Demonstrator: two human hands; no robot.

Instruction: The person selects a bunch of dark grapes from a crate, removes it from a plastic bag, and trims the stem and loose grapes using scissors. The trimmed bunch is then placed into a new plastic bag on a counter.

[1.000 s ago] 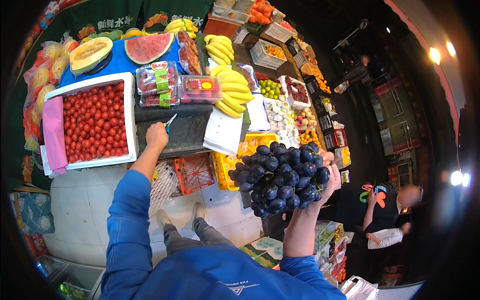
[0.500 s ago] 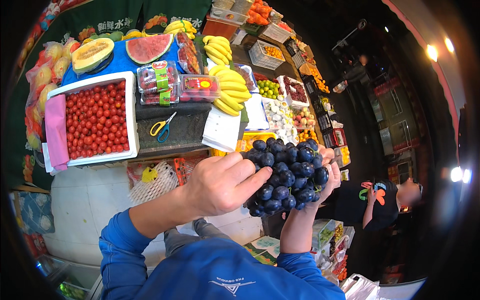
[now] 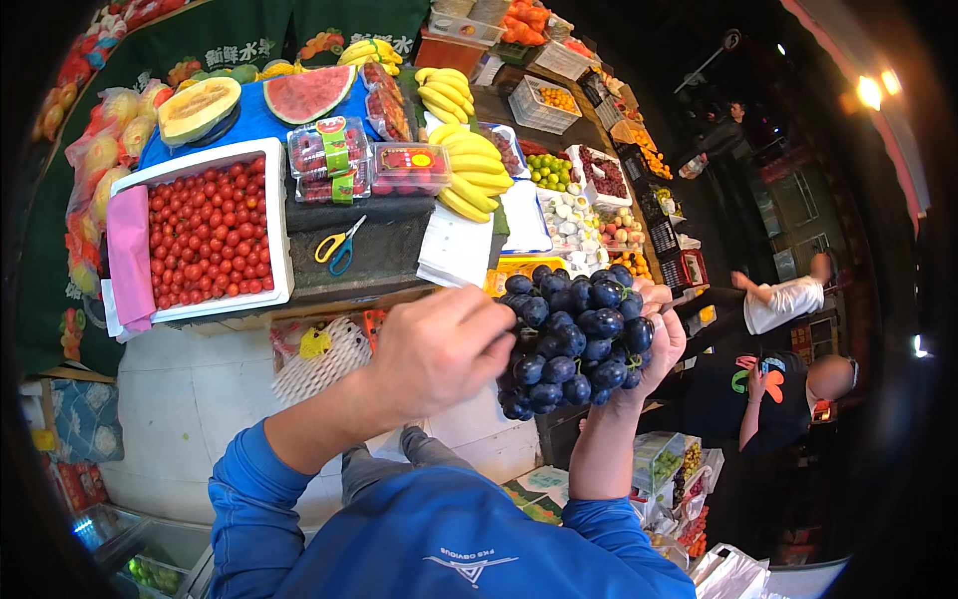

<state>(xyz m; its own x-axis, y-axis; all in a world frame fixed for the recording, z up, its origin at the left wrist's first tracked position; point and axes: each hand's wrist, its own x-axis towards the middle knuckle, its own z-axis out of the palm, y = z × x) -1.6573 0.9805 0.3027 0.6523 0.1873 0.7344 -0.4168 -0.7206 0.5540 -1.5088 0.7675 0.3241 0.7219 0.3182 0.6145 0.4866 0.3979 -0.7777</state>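
A bunch of dark purple grapes (image 3: 579,344) hangs in front of me at chest height. My right hand (image 3: 654,344) grips it from behind on the right side, and the bunch covers part of its fingers. My left hand (image 3: 439,349) is at the bunch's left edge, slightly blurred, with its fingers curled together. Whatever may be between those fingertips is hidden from view.
Beyond my hands stands a fruit stall with a white box (image 3: 284,230) of small red tomatoes, yellow-handled scissors (image 3: 340,245), plastic fruit packs (image 3: 409,168) and bananas (image 3: 471,170). Fruit crates line the stall's right side. A person in black (image 3: 733,399) is at the right.
My left hand has shifted slightly up and its fingers have curled in from the grapes' front. The bunch stays in my right hand. Another person in white has appeared at the right.
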